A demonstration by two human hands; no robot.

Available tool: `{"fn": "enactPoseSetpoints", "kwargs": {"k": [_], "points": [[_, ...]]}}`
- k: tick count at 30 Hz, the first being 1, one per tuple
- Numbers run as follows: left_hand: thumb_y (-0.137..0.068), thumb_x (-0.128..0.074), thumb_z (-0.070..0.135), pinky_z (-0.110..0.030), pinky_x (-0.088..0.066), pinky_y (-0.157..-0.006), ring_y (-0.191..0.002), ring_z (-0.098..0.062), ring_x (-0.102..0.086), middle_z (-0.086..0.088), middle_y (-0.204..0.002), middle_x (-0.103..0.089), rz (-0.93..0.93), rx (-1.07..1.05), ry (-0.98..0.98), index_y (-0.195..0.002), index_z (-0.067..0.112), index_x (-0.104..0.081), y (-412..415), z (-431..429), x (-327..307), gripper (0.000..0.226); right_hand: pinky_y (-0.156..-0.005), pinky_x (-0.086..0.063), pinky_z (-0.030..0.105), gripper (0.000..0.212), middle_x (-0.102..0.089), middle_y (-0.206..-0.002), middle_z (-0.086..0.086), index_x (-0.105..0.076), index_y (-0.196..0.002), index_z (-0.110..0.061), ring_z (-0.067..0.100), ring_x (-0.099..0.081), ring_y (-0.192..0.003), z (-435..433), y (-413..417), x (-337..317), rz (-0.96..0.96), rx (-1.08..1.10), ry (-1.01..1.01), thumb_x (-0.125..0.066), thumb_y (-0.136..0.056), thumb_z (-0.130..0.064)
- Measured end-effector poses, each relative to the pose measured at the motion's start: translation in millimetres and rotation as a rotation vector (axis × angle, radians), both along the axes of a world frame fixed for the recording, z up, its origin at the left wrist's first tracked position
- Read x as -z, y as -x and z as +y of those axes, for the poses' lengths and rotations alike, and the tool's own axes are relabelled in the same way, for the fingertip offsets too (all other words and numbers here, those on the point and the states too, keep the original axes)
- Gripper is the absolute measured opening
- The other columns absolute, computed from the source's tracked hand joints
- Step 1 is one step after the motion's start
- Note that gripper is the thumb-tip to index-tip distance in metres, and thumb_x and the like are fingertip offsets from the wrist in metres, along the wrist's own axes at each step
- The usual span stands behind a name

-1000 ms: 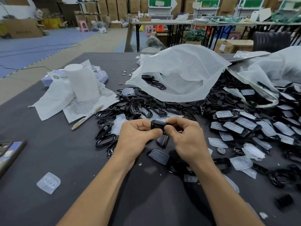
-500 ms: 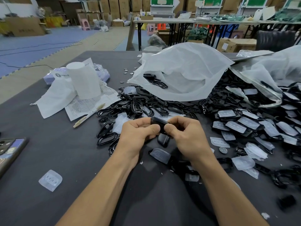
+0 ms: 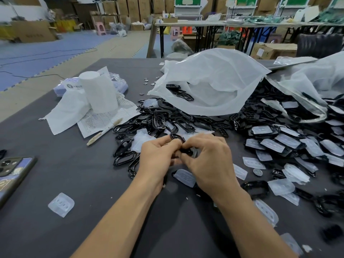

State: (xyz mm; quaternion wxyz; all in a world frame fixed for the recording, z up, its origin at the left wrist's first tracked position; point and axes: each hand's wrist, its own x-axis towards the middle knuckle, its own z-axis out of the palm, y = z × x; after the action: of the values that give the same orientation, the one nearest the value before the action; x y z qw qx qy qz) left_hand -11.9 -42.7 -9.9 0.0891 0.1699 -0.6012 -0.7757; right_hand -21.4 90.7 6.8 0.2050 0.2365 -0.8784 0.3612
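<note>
In the head view, our left hand [image 3: 158,157] and right hand [image 3: 206,161] meet just above the dark grey surface [image 3: 74,174], both pinching one small black plastic frame [image 3: 188,151]. Our fingers hide the joint, so it is perhaps half fitted. Many pad-capped black frames [image 3: 275,142] lie finished to the right, and a heap of bare black frames [image 3: 163,120] awaits.

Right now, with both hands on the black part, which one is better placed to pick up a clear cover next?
Probably the right hand: the nearest clear cover lies on the table right beside it, and many more lie to its right. The left hand can hold the black part meanwhile.
</note>
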Motion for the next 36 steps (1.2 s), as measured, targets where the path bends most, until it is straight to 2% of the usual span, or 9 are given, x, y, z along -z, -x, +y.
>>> {"fn": "enactPoseSetpoints", "kwargs": {"k": [5, 10, 14, 19, 23, 25, 27, 33, 36], "points": [[-0.086, -0.063, -0.004, -0.026, -0.059, -0.056, -0.072, -0.026, -0.074, -0.014, -0.085, -0.08, -0.012, -0.106, 0.061, -0.082, 0.008, -0.081, 1, -6, -3, 0.022, -0.066, -0.045, 0.003, 0.013, -0.07, -0.064, -0.022, -0.083, -0.086, -0.032, -0.006, -0.066, -0.069, 17, 23, -12, -0.275, 0.134, 0.206, -0.078, -0.084, -0.02], [-0.086, -0.064, -0.002, -0.02, -0.05, -0.044, -0.073, -0.03, -0.071, -0.02, -0.086, -0.078, -0.029, -0.134, 0.136, -0.078, 0.016, -0.082, 3, -9, -1, 0.027, -0.098, -0.055, 0.037, 0.021, -0.078, -0.102, -0.001, -0.081, -0.1, -0.028, 0.022, -0.07, -0.103, 26, 69, -20, -0.48, 0.282, -0.166, -0.069, -0.089, -0.014], [-0.085, -0.064, -0.003, -0.029, -0.06, -0.057, -0.076, -0.026, -0.074, -0.013, -0.084, -0.08, -0.01, -0.118, 0.141, -0.079, 0.021, -0.083, 2, -8, -2, 0.032, -0.104, -0.051, 0.041, 0.022, -0.076, -0.114, 0.003, -0.079, -0.108, -0.028, 0.027, -0.065, -0.114, 11, 83, -22, -0.442, 0.217, -0.318, -0.075, -0.086, -0.025], [-0.085, -0.064, -0.005, -0.026, -0.058, -0.057, -0.082, -0.032, -0.077, -0.018, -0.09, -0.079, -0.018, -0.1, 0.092, -0.08, 0.016, -0.083, 1, -10, -2, 0.028, -0.095, -0.051, 0.038, 0.013, -0.079, -0.1, 0.002, -0.082, -0.084, -0.031, 0.028, -0.068, -0.105, 6, 85, -18, -0.348, 0.233, -0.358, -0.077, -0.087, -0.019], [-0.085, -0.065, -0.005, -0.025, -0.057, -0.056, -0.072, -0.021, -0.073, -0.016, -0.086, -0.079, -0.015, -0.076, 0.105, -0.076, 0.016, -0.082, 2, -10, -3, 0.029, -0.084, -0.058, 0.028, 0.024, -0.079, -0.082, -0.005, -0.077, -0.066, -0.029, 0.012, -0.072, -0.086, 15, 86, -19, -0.495, 0.195, -0.097, -0.077, -0.088, -0.017], [-0.085, -0.065, -0.005, -0.024, -0.057, -0.056, -0.069, -0.019, -0.071, -0.017, -0.085, -0.079, -0.018, -0.07, 0.109, -0.076, 0.014, -0.082, 2, -9, -3, 0.027, -0.062, -0.051, 0.01, 0.026, -0.075, -0.071, -0.013, -0.076, -0.067, -0.031, -0.001, -0.068, -0.069, 19, 81, -21, -0.526, 0.201, 0.031, -0.076, -0.089, -0.018], [-0.085, -0.064, -0.005, -0.024, -0.057, -0.055, -0.067, -0.018, -0.07, -0.019, -0.086, -0.078, -0.023, -0.072, 0.109, -0.077, 0.011, -0.081, 1, -9, -3, 0.024, -0.045, -0.042, 0.01, 0.027, -0.07, -0.057, -0.014, -0.077, -0.066, -0.03, -0.002, -0.061, -0.049, 20, 74, -23, -0.498, 0.25, 0.174, -0.075, -0.09, -0.018], [-0.088, -0.062, -0.008, -0.023, -0.057, -0.054, -0.061, -0.014, -0.071, -0.012, -0.081, -0.08, -0.012, -0.026, 0.093, -0.087, 0.008, -0.081, 0, -6, -3, 0.025, -0.051, -0.055, 0.023, 0.019, -0.068, -0.056, 0.002, -0.072, -0.075, -0.007, 0.015, -0.067, -0.051, 5, 41, -24, -0.768, 0.083, 0.958, -0.073, -0.092, 0.001], [-0.088, -0.061, -0.009, -0.021, -0.056, -0.054, -0.061, -0.013, -0.071, -0.01, -0.078, -0.079, 0.019, 0.008, 0.087, -0.085, 0.012, -0.082, -3, -3, -4, 0.029, -0.05, -0.056, 0.022, 0.017, -0.067, -0.059, 0.004, -0.062, -0.09, -0.007, 0.017, -0.07, -0.053, 1, 30, -19, -0.882, -0.05, 1.112, -0.065, -0.093, 0.01]]}}
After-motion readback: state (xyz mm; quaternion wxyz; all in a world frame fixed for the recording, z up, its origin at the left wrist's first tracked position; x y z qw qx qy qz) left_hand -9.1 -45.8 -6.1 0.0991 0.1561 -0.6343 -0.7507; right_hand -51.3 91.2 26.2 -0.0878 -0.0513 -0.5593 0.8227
